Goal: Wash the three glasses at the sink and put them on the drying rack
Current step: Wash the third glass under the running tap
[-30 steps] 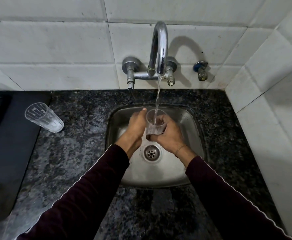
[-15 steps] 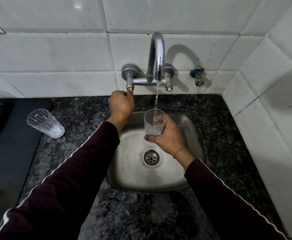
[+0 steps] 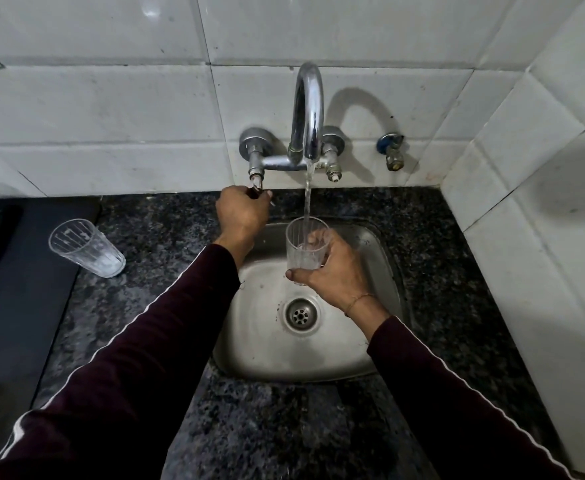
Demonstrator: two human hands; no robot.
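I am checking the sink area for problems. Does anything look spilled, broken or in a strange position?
Nothing stands out. The second glass stands upright on the counter, left of the sink. The glass in the right hand is upright under the water stream; the left hand grips the tap handle.

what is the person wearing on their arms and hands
Both arms are in long, dark maroon sleeves, each with a thin white piping line running along its length. The left sleeve also shows a broader white stripe near the shoulder. Both hands are bare, without gloves. A thin gold-toned bracelet circles the wrist of the right hand. The left hand shows no jewellery.
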